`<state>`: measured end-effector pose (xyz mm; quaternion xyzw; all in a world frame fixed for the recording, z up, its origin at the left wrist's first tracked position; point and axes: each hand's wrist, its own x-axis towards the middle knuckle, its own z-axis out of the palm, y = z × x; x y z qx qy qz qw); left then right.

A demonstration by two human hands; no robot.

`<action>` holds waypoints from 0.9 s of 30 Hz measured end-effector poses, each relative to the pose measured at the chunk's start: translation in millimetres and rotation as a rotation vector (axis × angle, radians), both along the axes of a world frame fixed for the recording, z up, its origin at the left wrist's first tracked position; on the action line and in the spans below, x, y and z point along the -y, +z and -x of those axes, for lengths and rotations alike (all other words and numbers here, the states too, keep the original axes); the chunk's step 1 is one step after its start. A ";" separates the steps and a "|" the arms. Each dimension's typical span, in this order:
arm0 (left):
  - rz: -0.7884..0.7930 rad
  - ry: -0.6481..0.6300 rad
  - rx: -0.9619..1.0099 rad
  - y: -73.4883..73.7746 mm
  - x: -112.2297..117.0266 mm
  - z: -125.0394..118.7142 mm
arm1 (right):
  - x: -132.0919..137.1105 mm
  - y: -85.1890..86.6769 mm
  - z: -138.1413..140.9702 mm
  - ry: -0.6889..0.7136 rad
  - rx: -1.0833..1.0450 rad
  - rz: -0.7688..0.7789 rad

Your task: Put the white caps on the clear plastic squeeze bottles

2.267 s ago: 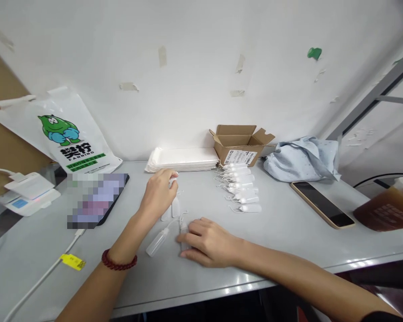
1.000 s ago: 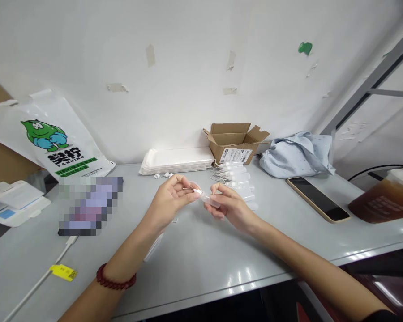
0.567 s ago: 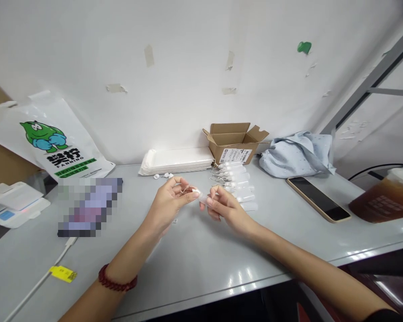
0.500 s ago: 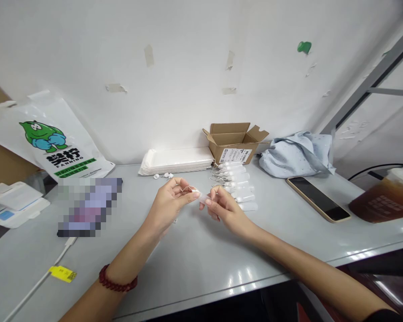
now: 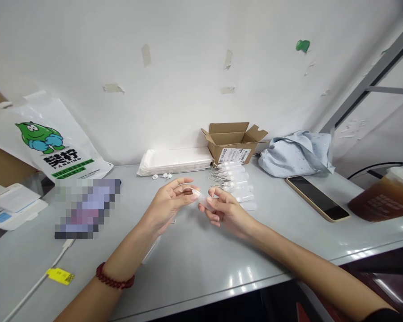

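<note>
Above the middle of the table, my left hand point(image 5: 169, 203) pinches one end of a small translucent tube point(image 5: 206, 204) between thumb and fingers, at its white top. My right hand point(image 5: 227, 209) holds the clear body of the same tube between thumb and fingertips. A thin white loop shows near my left fingers. Just behind my right hand, several similar tubes point(image 5: 242, 187) lie side by side, with thin strands at their left ends. Small white pieces point(image 5: 167, 175) rest on the table behind my left hand. Partly hidden under my left wrist is a clear flat item point(image 5: 151, 251).
At the wall stand a stack of white packs point(image 5: 177, 160), an open cardboard box point(image 5: 233, 152) and a pale blue cloth bag point(image 5: 293, 154). A phone point(image 5: 317, 198) and a drink cup point(image 5: 379, 201) are right. A blurred-out device point(image 5: 89, 210) with a cable lies left.
My fingers have shifted slightly on the tube, and more of its clear body shows between my hands. The view has moved a little.
</note>
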<state>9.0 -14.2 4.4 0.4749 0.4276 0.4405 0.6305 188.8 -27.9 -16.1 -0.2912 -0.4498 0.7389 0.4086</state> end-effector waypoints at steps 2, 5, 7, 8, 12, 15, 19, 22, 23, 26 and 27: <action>-0.009 -0.027 -0.018 1.3 -0.3 0.8 | 0.0 1.3 -0.5 0.021 -0.021 0.047; -0.060 -0.049 -0.084 1.9 0.2 0.8 | 0.1 2.8 -0.2 0.038 -0.030 0.070; -0.113 -0.040 -0.165 1.4 0.7 0.4 | 0.1 3.9 0.0 0.047 -0.032 0.068; -0.134 -0.040 -0.204 0.9 0.8 0.3 | 0.1 4.2 0.0 0.054 -0.034 0.074; -0.158 -0.114 -0.225 -1.6 -0.1 2.7 | -0.4 4.3 -2.1 0.128 -0.062 0.182; -0.151 -0.194 -0.164 -2.0 -1.5 5.9 | -0.9 3.9 -4.6 0.199 -0.113 0.255; -0.160 -0.245 -0.146 0.0 -2.4 7.5 | -0.9 3.5 -4.9 0.232 -0.136 0.264; -0.167 -0.221 -0.199 2.3 -1.9 6.8 | -0.9 2.6 -2.8 0.182 -0.089 0.217; -0.174 -0.199 -0.237 3.0 -1.5 6.3 | -0.9 2.3 -2.1 0.158 -0.068 0.195; -0.188 -0.129 -0.355 4.7 0.0 4.6 | -1.3 2.2 -1.6 0.110 -0.012 0.110; -0.183 -0.119 -0.378 4.9 0.5 4.0 | -1.5 2.5 -2.1 0.102 0.007 0.082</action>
